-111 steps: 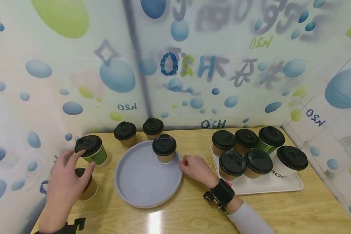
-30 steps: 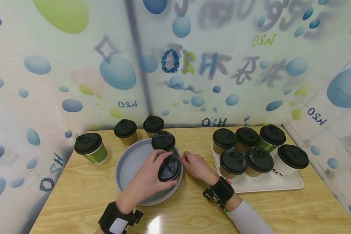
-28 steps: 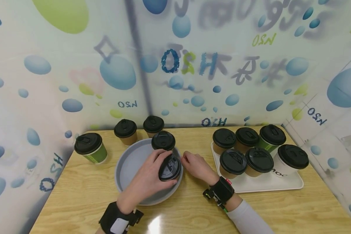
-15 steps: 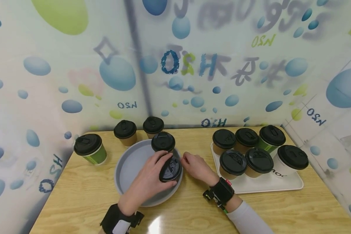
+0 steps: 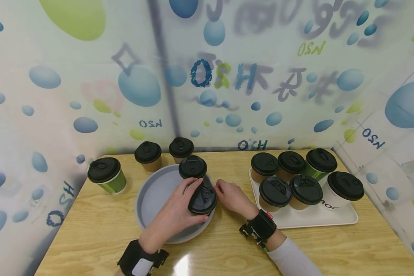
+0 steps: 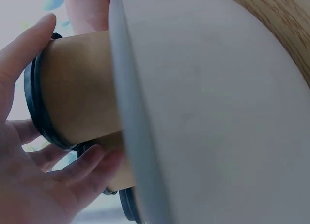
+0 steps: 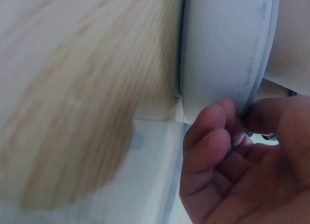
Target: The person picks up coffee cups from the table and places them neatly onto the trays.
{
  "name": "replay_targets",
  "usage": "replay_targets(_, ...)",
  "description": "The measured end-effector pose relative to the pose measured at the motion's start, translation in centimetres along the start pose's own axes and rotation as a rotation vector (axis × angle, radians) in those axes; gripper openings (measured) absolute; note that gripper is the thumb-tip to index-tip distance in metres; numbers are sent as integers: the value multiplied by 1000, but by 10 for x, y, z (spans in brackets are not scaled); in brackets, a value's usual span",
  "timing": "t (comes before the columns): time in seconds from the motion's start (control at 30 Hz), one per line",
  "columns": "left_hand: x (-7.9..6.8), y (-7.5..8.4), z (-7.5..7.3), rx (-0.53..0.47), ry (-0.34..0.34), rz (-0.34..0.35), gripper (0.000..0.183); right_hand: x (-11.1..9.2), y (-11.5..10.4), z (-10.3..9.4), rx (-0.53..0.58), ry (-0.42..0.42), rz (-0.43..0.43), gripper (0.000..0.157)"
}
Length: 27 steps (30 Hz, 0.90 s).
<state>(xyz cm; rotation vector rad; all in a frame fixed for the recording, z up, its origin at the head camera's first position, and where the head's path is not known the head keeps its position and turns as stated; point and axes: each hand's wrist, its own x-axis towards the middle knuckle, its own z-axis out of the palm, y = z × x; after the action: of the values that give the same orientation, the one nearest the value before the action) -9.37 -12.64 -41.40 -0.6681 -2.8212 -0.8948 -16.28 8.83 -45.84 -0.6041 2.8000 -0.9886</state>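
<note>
My left hand (image 5: 177, 211) grips a brown paper coffee cup with a black lid (image 5: 202, 198), on the right part of the round grey tray (image 5: 148, 214). In the left wrist view, thumb and fingers lie around the lidded end of the cup (image 6: 82, 83), and the tray's rim (image 6: 131, 88) hides its base. Just behind it on the tray stands another black-lidded cup (image 5: 192, 166). My right hand (image 5: 232, 197) pinches the tray's right rim; the right wrist view shows its curled fingers (image 7: 208, 136) against the outer wall (image 7: 223, 49).
A green cup (image 5: 112, 180) stands at left, and two brown cups (image 5: 148, 155) stand behind the tray. At right, a white rectangular tray (image 5: 296, 220) bears several lidded cups. A patterned curtain (image 5: 227, 96) closes off the back of the wooden table (image 5: 89, 230).
My left hand has brought the brown cup from the front left onto the round tray. In the last half second the lid has shifted slightly right. The right hand stays at the rim.
</note>
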Motion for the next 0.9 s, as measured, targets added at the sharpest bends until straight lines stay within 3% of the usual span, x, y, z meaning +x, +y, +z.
replay_targets(0.13,-8,-3,-9,2,31,-21,105,0,0,0,-1,-1,-3,18)
replay_targets(0.3,-19,-12,-22,14,109,-45,71,-1,0,-1,3,6,-13,19)
replay_targets(0.43,-21,-17,-21,57,30,-37,44,-1,1,-2,9,14,-4,20)
replay_targets(0.57,-17,-17,-13,113,-42,-45,35,-1,1,-1,5,15,1,20)
replay_targets(0.73,-14,-16,-6,142,-12,-109,33,0,1,0,-13,12,0,19)
replay_targets(0.9,-15,-17,-7,155,-20,-115,31,1,0,0,-29,14,-7,19)
